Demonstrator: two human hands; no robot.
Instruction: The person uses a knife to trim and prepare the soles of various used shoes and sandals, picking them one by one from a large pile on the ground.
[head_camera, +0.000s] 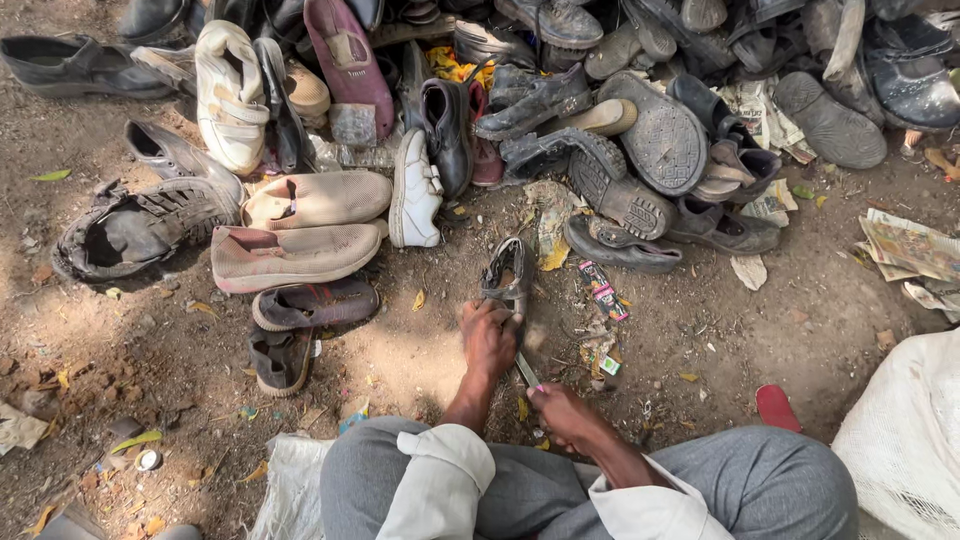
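head view: left hand (488, 340) grips a worn black sandal (507, 275) on the dirt; right hand (560, 410) is closed around a thin tool (527, 371) near it

Position: head-worn, above the seated person's knees; Direction: steeply down and forward; Nearness: close over the hands, the shoe heap (560, 110) beyond the grip

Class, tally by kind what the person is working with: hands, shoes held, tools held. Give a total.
Hands: 2, left hand and right hand
Shoes held: 1, dark shoe
Tools held: 1, metal tool
Total: 4
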